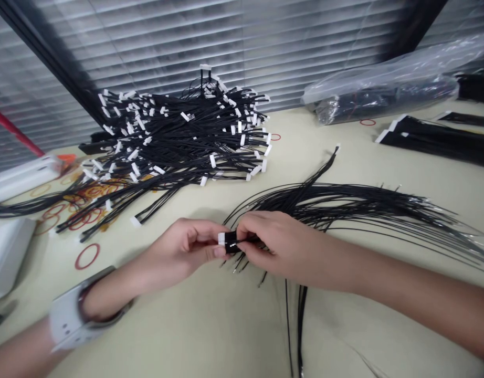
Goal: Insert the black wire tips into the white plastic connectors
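- Hands, seen from the head camera, work together low in the middle of the frame, just above the table.
- Left hand (190,247) is closed, its thumb and fingertips pinching the near end of a black wire bundle (236,241).
- Right hand (281,247) is also closed, gripping the same bundle right beside the left hand, with its fingers curled over the top.
- White plug (221,239) sits at the bundle's end, between the two hands.
- Loose black wires (364,210) fan out to the right from under the right hand, and a few bare tips poke out below the hands.
- Cable pile (179,136), black with many white plugs, lies farther up the beige table (234,325).
- Rubber bands (87,256), red and tan, lie scattered at the pile's lower left.
- Plastic bag (383,89) holding dark cables lies at the upper right, near neat cable bunches (434,139).
- White wrist strap (69,315) circles the left wrist.
- Window blinds (226,42) fill the background.
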`<action>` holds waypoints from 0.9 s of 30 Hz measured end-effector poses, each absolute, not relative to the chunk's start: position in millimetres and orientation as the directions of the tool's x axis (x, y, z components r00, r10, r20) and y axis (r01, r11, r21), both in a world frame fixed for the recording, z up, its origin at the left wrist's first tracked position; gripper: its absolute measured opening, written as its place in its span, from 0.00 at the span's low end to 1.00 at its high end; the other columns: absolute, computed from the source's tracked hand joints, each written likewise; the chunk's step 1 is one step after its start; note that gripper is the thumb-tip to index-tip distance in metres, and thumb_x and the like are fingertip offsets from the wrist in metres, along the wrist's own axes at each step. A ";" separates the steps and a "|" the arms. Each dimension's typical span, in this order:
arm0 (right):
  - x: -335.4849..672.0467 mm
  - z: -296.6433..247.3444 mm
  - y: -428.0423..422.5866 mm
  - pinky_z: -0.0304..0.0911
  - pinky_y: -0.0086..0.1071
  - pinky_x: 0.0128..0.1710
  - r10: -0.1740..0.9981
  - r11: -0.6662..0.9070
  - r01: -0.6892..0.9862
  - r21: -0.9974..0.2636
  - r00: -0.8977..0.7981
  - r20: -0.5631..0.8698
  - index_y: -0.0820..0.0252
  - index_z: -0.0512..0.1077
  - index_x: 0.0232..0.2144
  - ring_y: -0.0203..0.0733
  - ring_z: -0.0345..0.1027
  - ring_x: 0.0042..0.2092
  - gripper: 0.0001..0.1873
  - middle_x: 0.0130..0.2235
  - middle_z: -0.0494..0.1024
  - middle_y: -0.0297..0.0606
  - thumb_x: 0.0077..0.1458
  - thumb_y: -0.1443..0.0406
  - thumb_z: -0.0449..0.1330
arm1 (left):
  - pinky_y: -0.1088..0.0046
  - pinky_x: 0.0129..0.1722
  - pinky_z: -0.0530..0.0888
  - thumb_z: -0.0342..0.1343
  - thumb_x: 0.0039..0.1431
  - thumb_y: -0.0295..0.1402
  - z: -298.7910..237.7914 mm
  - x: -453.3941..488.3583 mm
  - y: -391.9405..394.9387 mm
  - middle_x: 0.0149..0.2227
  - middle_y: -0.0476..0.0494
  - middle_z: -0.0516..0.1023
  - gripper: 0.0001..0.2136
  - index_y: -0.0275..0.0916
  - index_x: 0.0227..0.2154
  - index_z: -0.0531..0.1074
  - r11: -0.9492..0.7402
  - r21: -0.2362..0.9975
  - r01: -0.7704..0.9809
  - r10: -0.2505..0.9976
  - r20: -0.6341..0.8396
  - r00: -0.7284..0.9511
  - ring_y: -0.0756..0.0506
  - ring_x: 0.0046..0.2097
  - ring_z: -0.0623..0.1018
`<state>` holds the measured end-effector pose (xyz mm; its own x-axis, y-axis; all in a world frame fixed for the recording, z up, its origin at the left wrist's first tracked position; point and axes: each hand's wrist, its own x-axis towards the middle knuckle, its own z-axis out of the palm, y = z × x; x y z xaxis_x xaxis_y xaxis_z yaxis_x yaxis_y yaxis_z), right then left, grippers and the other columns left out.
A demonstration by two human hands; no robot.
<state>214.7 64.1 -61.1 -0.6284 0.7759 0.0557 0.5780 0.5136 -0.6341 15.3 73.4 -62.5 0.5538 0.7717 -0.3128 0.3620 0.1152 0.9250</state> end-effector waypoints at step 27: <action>209.3 -71.3 62.6 0.52 0.26 0.30 0.815 0.523 0.557 -0.645 -0.549 0.186 0.62 0.65 0.26 0.31 0.59 0.30 0.03 0.28 0.69 0.32 0.50 0.71 0.52 | 0.81 0.33 0.69 0.58 0.50 0.25 -64.2 12.8 76.8 0.30 0.47 0.79 0.10 0.35 0.37 0.76 0.195 0.941 0.275 0.779 -0.319 0.539 0.53 0.32 0.74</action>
